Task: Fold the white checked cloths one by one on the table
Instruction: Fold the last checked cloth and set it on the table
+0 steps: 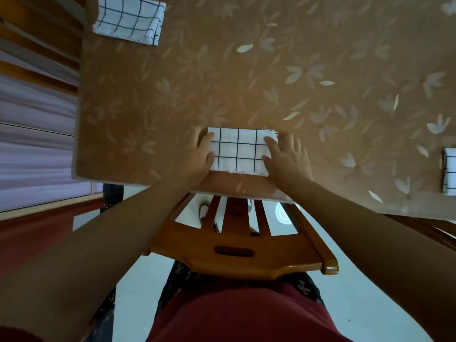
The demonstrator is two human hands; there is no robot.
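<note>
White checked cloth: the white checked cloth [238,151], a folded fabric rectangle with dark grid lines, is lying near the near edge of the brown flower-patterned tabletop [246,82], its stacked layers showing along the right and near sides.
Left hand: the left hand [195,156] is lying over the cloth's left end, its fingers [206,140] extended and released rather than clenched, likely pinning that end.
Right hand: the right hand [288,156] is pressing the right end, fingers spread flat, grasping nothing.
Why held so: both palms are probably flattening the folds so the layers are not springing apart.
Other cloths: a second folded checked cloth [128,19] is sitting far left; a third checked cloth [449,171] is lying at the right edge, well apart, seemingly kept out of the working space.
Chair: the slatted orange wooden chair [234,253] is standing between the person and the tabletop.
</note>
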